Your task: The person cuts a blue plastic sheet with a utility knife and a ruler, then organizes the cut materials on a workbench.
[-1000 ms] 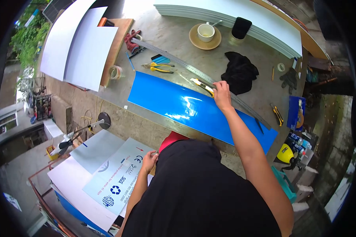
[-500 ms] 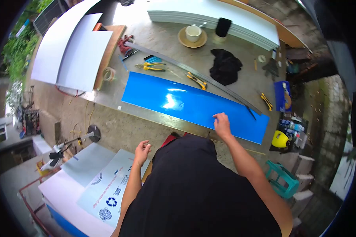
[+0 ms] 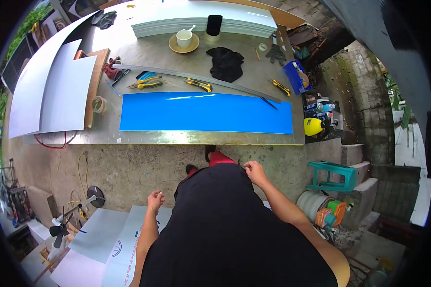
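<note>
A long glossy blue sheet [image 3: 206, 114] lies flat along the front of the metal worktable [image 3: 234, 139]. Over its upper right part extends a metal ruler [image 3: 196, 76], with a thin black tool [image 3: 269, 103] at that end. My right hand [image 3: 255, 172] is off the table, beside the hem of my black shirt, its fingers bent together and nothing visible in them. Lower on the left, my left hand [image 3: 156, 199] hangs in the air above the floor, loosely curled and holding nothing I can see. Yellow pliers [image 3: 147, 82] and cutters [image 3: 198, 85], [image 3: 281, 87] lie behind the sheet.
White panels [image 3: 62, 91] rest at the left; a stack of boards [image 3: 203, 23] spans the back. A cup [image 3: 184, 38] sits in a bowl beside a phone [image 3: 214, 25]. Black cloth [image 3: 226, 64] lies mid-table. A green stool [image 3: 332, 176] and a fan [image 3: 60, 229] stand on the floor.
My right hand has left the blue sheet and drawn back to my side. My left hand has lowered. The view has turned and shifted back, so the table now appears level and farther up.
</note>
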`<action>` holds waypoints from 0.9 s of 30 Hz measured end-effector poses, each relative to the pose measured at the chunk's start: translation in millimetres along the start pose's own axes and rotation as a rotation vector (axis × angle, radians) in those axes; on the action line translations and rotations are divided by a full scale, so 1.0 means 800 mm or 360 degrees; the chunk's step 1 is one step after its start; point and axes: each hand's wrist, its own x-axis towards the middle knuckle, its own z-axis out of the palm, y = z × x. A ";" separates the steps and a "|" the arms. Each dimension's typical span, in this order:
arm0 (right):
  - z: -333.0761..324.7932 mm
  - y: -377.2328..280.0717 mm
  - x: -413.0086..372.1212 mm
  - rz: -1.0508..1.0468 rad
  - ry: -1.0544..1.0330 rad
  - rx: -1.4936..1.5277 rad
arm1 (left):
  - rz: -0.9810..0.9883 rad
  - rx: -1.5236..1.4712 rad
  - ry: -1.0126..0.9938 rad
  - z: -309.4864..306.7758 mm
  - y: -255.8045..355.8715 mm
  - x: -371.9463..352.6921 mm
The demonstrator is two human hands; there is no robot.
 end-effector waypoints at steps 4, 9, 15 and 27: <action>-0.010 0.034 -0.020 0.0188 0.0052 -0.0052 | 0.0203 -0.0092 -0.0008 0.016 0.041 -0.003; -0.027 0.054 0.006 0.0251 0.0090 -0.0128 | 0.0293 -0.0145 -0.0030 0.043 0.058 -0.013; -0.066 0.049 0.055 0.0079 0.0174 0.0090 | 0.0098 -0.0063 0.0009 0.074 0.033 -0.029; -0.183 0.200 0.177 -0.0034 0.0132 0.0217 | 0.0280 -0.0035 0.0087 0.280 0.145 -0.068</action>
